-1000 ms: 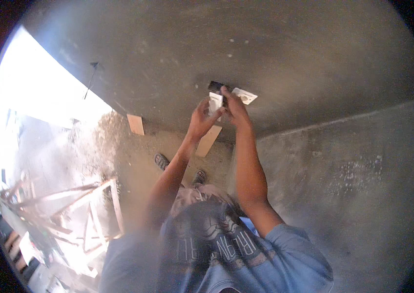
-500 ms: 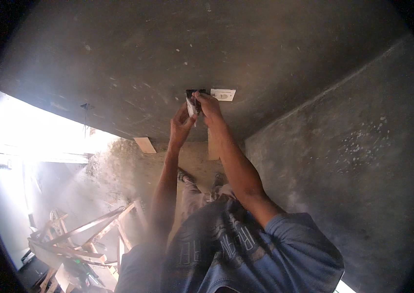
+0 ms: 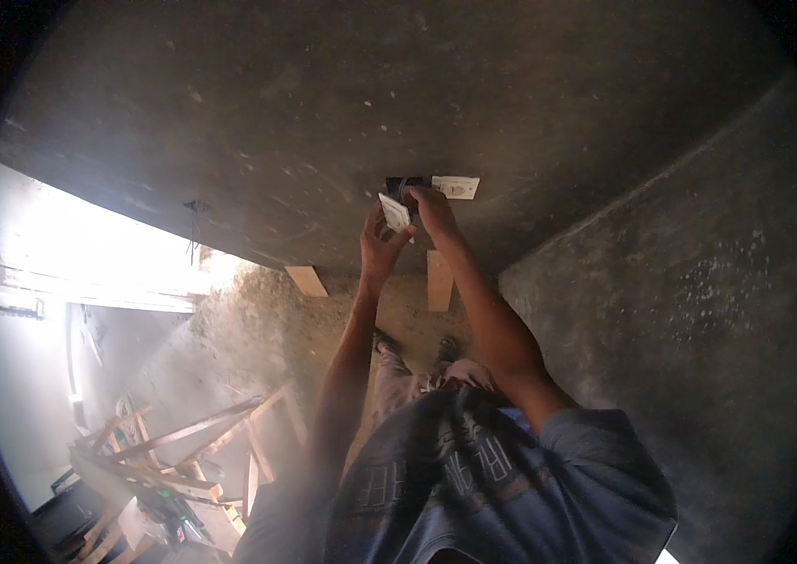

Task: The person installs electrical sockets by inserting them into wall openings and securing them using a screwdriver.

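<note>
My left hand grips a white wall outlet plate by its edge, tilted and held off the wall. Just behind it is a dark square wall box, with what look like thin wires at its opening. My right hand is at the right side of this box, its fingers pinched together. Whatever those fingertips hold is hidden behind the plate and the knuckles. Close to the right, a second white outlet sits flush on the wall.
A grey plastered wall meets a side wall at the right. Two pieces of board, one pale and one longer, lean at the wall's foot. Scrap wood is heaped at lower left. Wires poke from the wall farther left.
The outlet plate has turned in my left hand, so its white face shows more. My right fingers have come slightly down from the box. The whole view has shifted a little.
</note>
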Demonstrator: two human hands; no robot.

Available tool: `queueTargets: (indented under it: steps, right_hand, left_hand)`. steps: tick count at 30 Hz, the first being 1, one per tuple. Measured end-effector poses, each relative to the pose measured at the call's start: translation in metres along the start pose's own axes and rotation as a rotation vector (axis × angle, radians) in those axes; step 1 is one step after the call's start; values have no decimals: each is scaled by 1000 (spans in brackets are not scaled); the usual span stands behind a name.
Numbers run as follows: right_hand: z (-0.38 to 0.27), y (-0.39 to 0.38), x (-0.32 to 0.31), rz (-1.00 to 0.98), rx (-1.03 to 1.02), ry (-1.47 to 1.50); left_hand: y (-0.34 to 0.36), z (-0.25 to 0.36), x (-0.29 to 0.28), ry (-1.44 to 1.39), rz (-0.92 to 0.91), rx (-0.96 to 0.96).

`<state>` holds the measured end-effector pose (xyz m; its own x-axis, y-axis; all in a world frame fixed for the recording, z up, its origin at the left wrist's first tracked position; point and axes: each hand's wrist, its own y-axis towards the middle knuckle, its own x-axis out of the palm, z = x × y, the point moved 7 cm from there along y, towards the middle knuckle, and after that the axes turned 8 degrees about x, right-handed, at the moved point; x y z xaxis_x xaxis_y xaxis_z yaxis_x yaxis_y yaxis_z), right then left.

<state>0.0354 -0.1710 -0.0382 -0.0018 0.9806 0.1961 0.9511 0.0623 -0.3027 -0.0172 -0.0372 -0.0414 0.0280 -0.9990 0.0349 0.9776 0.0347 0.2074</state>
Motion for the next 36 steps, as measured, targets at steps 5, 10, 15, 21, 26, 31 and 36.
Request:
queueTargets:
  steps: [5,10,15,21,26,31,36]
  right_hand:
    - [-18,-28,8,-112,-54,-395]
    - [-16,-14,16,144,-289,-521]
    - [-1,4,8,195,-386,-442]
    - [-10,5,8,-30,-354,-362]
    - [-16,-4,-21,-167,-231,-215]
    - [-24,-24,-38,-195,-253,-305]
    - [-9,-43,-31,-138,-373,-383]
  left_hand:
    - [0,3,3,32,-2,24]
    - [10,5,7,172,68,130]
    - [10,22,7,606,176,258]
    - [29,14,-15,318,19,3]
    - [34,1,-7,96,-387,-323]
    - [36,-20,4,73,-477,-256]
    - [41,-56,-1,46,-422,-353]
